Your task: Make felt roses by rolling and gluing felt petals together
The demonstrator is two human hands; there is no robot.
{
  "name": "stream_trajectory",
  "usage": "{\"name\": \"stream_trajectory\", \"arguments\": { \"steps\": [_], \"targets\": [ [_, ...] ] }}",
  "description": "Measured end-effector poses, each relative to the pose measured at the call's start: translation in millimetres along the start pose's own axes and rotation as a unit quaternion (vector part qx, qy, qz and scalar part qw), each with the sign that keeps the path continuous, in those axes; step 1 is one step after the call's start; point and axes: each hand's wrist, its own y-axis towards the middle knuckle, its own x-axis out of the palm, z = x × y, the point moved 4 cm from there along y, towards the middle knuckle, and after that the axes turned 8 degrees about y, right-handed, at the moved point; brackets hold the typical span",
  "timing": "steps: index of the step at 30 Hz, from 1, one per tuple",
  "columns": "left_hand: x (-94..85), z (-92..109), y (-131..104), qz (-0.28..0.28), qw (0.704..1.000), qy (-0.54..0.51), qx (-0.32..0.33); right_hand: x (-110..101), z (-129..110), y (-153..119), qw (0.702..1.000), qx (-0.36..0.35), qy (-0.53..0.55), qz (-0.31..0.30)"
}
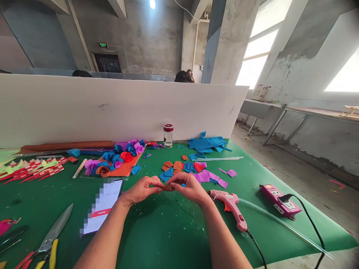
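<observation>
A smooth green counter (157, 239) carries a pink plastic glue gun (232, 203), long steel scissors (57, 224) with red-and-yellow handles, a clear red-lidded jar (168, 139) — and scattered purple, blue and orange paper pieces (205, 176).

A paper piece (168, 188) sits between the hands (146, 188), above the desk (159, 239). Loose cutouts (205, 176) lie just beyond the hands; farther beyond stands a jar (168, 139) before an upright board (126, 108), with paper sheets (207, 144) right of the jar. Left of the hands lies a phone (105, 203), with scissors (57, 226) farther left and paper flowers (126, 156) beyond it. Right of the hands lies a glue gun (231, 204), and farther right a power strip (276, 200).
</observation>
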Motion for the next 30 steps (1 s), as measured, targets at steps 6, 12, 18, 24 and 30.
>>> {"name": "stream_trajectory", "arguments": {
  "steps": [6, 12, 18, 24, 30],
  "targets": [
    [-0.4, -3.5, -1.7, -0.012, 1.000, -0.015, -0.001, -0.9, 2.8, 0.0, 1.000, -0.001, -0.015, -0.003],
    [1.5, -6.3, -1.2, -0.015, 0.999, -0.031, -0.003, 0.8, 4.8, 1.2, 1.000, -0.001, 0.007, -0.006],
    [1.8, -3.8, -1.8, -0.031, 0.999, -0.024, -0.005, 0.0, 3.6, -0.5, 0.999, -0.006, 0.022, -0.029],
    [0.8, 0.9, -2.4, -0.042, 0.999, -0.032, 0.003, -0.9, 4.7, -0.5, 0.999, -0.002, 0.018, -0.026],
    [2.9, -2.9, -0.9, -0.046, 0.998, -0.040, 0.005, 3.1, 16.3, 2.3, 0.996, 0.045, 0.081, -0.008]
  ]
}}
